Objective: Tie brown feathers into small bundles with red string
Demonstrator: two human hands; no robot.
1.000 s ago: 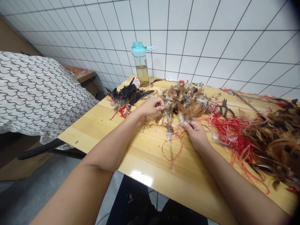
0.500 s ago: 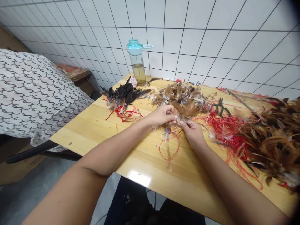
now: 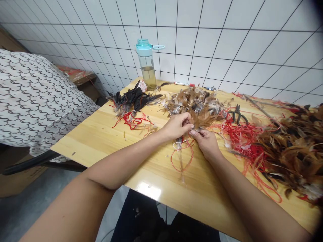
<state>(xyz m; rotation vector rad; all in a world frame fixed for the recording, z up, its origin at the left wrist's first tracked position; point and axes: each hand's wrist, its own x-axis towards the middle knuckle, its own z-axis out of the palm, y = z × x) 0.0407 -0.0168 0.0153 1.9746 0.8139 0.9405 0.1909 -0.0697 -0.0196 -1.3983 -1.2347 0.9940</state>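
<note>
Both hands meet over the middle of a wooden table (image 3: pixel 106 134). My left hand (image 3: pixel 176 125) is closed, its fingertips pinching brown feathers at the near edge of the brown feather pile (image 3: pixel 196 104). My right hand (image 3: pixel 205 140) is closed too, pinching the same small bunch from the other side. A loop of red string (image 3: pixel 183 158) with a white thread lies on the table just below the two hands.
Black feathers (image 3: pixel 132 98) with red string lie at the left, a water bottle (image 3: pixel 147 65) and markers (image 3: pixel 184 84) at the wall. Pliers (image 3: pixel 237 114), tangled red string (image 3: pixel 242 141) and a big heap of brown feathers (image 3: pixel 295 148) fill the right. A patterned cloth (image 3: pixel 37 101) covers something at the left.
My left hand came from the pile towards my right hand, bringing feathers. Both hands now pinch together at one spot. The camera shifted slightly.
</note>
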